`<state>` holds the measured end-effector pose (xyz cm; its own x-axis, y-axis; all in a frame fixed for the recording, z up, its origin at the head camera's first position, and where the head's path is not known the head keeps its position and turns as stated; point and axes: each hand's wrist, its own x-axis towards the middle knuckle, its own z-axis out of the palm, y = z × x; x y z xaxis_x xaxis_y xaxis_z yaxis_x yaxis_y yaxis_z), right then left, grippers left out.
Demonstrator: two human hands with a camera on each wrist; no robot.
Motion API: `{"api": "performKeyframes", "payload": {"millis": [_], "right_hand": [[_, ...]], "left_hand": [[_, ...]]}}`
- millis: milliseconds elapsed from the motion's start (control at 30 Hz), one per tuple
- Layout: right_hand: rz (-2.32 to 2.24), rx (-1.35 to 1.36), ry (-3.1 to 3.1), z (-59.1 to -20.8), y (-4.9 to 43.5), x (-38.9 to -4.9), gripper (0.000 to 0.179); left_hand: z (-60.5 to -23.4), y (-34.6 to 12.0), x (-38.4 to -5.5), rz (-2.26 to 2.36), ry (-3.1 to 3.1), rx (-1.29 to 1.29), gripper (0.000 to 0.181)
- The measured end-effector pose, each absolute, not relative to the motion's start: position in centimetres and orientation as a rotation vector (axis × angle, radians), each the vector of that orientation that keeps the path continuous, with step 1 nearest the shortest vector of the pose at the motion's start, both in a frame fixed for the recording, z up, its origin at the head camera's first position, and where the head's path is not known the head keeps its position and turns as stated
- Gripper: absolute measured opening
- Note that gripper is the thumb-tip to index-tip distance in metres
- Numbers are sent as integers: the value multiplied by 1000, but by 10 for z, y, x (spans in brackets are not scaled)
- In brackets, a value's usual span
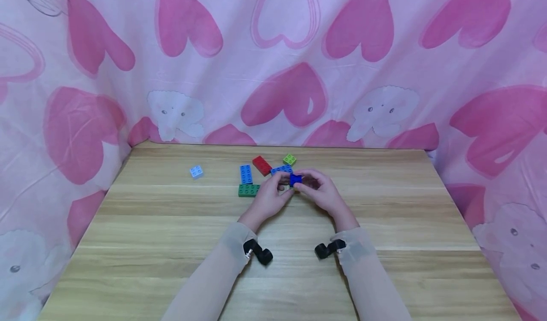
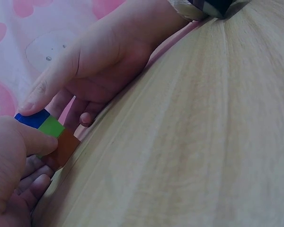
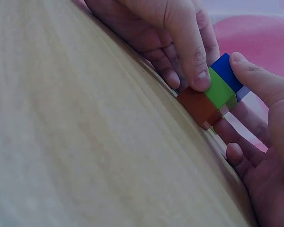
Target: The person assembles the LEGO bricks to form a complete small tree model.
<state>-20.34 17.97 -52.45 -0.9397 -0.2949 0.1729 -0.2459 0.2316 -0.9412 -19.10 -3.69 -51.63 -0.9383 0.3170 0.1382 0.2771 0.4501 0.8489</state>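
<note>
Between both hands is a small stack of toy building bricks, with a dark blue brick [image 1: 296, 180] on top, a bright green brick [image 3: 221, 90] in the middle and an orange-brown brick [image 2: 66, 149] lowest. My left hand [image 1: 270, 195] pinches the lower part, its thumb across the green and orange-brown bricks. The blue brick is pinched by my right hand [image 1: 323, 193], thumb on its near side. In both wrist views the stack stands tilted in the picture, close to the tabletop; whether it touches the wood I cannot tell. Fingers hide the far side.
Behind and left of the hands lie a dark green brick [image 1: 246, 190], a blue brick [image 1: 245, 174], a red brick [image 1: 261, 165], another blue brick [image 1: 281, 170] and a lime brick [image 1: 289, 159]. Farther left sits a light blue brick [image 1: 196, 171]. A pink heart-print curtain [image 1: 282, 98] borders the wooden table [image 1: 171, 264].
</note>
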Motion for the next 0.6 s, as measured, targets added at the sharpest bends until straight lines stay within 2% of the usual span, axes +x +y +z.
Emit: {"api": "performKeyframes", "payload": {"millis": [367,600], "right_hand": [[-1809,-513,2479,-524,179,-205,36],[-1790,-516,2478,-524,180,-204,38]], "left_hand": [[-509,-38,-191,1395,2683,589,44],[-493,-51,-193,1354,2585,558,54]]}}
